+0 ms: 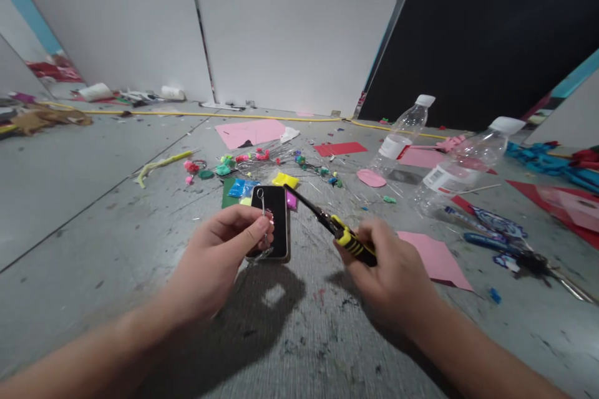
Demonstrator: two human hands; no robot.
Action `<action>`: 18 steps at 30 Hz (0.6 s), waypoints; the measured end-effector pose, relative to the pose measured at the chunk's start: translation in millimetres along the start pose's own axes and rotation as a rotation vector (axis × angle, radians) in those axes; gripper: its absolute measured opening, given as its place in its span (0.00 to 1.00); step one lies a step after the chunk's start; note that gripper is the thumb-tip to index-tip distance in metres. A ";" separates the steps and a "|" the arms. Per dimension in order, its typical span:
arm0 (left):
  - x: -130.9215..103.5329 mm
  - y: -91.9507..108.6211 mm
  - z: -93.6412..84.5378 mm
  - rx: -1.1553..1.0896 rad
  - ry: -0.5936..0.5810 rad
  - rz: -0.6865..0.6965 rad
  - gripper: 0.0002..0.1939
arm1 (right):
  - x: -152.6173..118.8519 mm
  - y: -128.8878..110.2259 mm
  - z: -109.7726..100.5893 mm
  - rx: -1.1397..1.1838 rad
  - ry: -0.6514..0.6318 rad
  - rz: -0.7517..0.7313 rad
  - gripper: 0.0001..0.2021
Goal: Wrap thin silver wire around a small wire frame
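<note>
My left hand [234, 234] pinches a thin twisted silvery wire [262, 199] upright between thumb and fingers; a small loop tops it. Below that hand a black smartphone [279, 227] lies on the floor. Closed around the yellow and black handles of long-nose pliers [349, 240] is my right hand [386, 265]. The dark jaws point up and left towards the wire, apart from it. Blue [243, 187] and yellow packets [285, 180] lie around the phone's far end.
Bits of coloured clay [224, 165] and loose wires lie beyond the phone. Two clear plastic bottles [405, 131] stand at the right, near pink paper [437, 255] and a bunch of keys and trinkets [533, 262]. A yellow cable [234, 115] runs along the white wall panels.
</note>
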State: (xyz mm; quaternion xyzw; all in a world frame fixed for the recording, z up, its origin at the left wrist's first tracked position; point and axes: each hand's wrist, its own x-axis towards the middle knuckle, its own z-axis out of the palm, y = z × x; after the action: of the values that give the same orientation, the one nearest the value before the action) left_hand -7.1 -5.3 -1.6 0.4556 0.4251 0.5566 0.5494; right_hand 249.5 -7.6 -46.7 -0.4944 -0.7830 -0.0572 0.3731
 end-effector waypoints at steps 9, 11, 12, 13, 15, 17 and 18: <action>1.5 -4.3 -5.0 0.184 0.062 0.113 0.05 | -2.3 -26.2 -6.0 0.122 -0.092 -0.100 0.13; 0.4 -2.9 -4.2 0.198 0.077 0.113 0.05 | -2.6 -28.4 -6.4 0.128 -0.124 -0.089 0.14; -0.2 -2.5 -4.1 0.197 0.084 0.113 0.05 | -3.0 -29.0 -6.6 0.135 -0.146 -0.082 0.14; -0.6 -2.3 -4.1 0.191 0.091 0.113 0.05 | -3.5 -29.1 -6.9 0.141 -0.159 -0.080 0.14; -1.3 -2.4 -4.4 0.166 0.104 0.111 0.04 | -4.7 -28.2 -7.0 0.143 -0.171 -0.081 0.14; -1.9 -2.4 -4.6 0.132 0.099 0.112 0.05 | -5.7 -25.9 -6.5 0.134 -0.169 -0.090 0.13; -2.4 -2.3 -4.4 0.116 0.087 0.117 0.04 | -5.9 -24.3 -5.9 0.128 -0.173 -0.094 0.13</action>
State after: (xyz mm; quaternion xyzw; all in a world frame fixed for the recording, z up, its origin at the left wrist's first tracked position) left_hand -10.9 -7.5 -4.9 0.4861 0.4527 0.5816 0.4696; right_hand 234.1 -26.9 -39.5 -0.4354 -0.8366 0.0181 0.3319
